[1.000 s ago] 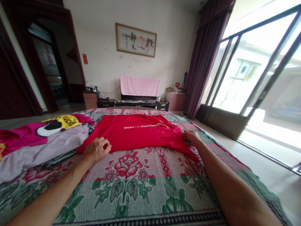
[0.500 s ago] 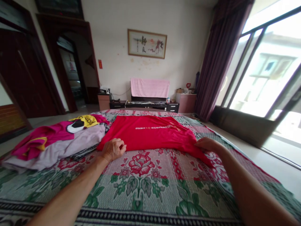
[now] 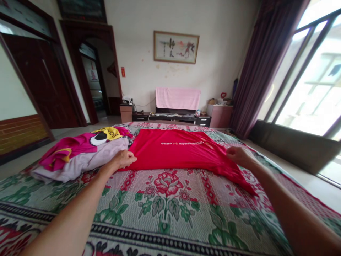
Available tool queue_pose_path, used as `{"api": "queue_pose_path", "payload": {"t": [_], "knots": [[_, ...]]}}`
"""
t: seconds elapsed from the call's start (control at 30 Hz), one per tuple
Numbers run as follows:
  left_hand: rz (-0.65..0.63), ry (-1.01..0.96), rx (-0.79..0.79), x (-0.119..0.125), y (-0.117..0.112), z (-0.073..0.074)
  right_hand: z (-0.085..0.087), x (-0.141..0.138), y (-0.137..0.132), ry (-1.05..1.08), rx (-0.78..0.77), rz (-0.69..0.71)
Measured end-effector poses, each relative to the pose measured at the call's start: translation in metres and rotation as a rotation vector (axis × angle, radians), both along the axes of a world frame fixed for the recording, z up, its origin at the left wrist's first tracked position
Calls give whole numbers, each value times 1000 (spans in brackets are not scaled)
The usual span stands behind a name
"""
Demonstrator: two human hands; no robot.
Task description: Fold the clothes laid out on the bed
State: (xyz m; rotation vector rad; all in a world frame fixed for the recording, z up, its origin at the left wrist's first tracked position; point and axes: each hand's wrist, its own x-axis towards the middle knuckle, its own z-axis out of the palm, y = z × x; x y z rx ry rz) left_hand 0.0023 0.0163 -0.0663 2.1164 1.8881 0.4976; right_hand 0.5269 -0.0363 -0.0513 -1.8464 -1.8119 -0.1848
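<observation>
A red T-shirt point(image 3: 176, 153) with a line of pale printing lies spread flat on a flowered bedspread point(image 3: 165, 213). At its left edge is my left hand point(image 3: 124, 159), fingers curled down and closed on the cloth. My right hand point(image 3: 239, 156) pinches the shirt's right edge, with its fingertips partly hidden. Below that hand, a pointed red corner of the shirt trails toward me over the bedspread, slightly wrinkled.
To the left lies a pile of clothes point(image 3: 85, 153), magenta, yellow and pale pink. Beyond the bed stand a low black cabinet point(image 3: 141, 117) and something draped with a pink cloth point(image 3: 178, 97). A purple curtain point(image 3: 255, 71) hangs beside the window at right.
The view has swung a little to the left. My left hand has moved outward to the shirt's left edge, and my right hand has shifted slightly farther up the right edge.
</observation>
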Motion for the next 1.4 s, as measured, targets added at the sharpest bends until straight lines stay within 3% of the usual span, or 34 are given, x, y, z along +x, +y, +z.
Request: {"api": "queue_pose_path", "payload": {"t": [0.07,0.23,0.3,0.37,0.47,0.57,0.63,0.7,0.83,1.03,1.27,1.4], "knots": [[-47,-9,-181,-7,-3,7,3,-36,0,-9,-27,151],[-145,-75,-400,-21,-7,16,-7,-108,-7,29,-50,533],[-115,-60,-380,-26,-4,15,-13,-119,-9,5,-87,614],[-17,-7,-179,-26,2,10,-18,-122,-11,-14,-120,649],[73,96,275,-20,15,-7,-24,-121,-10,6,-89,589],[-64,170,486,-12,25,-29,-30,-121,-7,0,-44,524],[-107,217,491,-9,29,-40,-35,-121,-4,-7,-50,499],[-71,264,419,-9,30,-45,-38,-121,-2,1,-74,469],[-3,299,237,-11,29,-46,-38,-119,1,-5,-135,428],[47,292,159,-11,27,-46,-32,-119,-3,-17,-168,427],[-63,261,463,-3,21,-40,-41,-119,-3,-71,-39,368],[-130,250,459,8,19,-42,-47,-121,-5,-112,-5,307]]}}
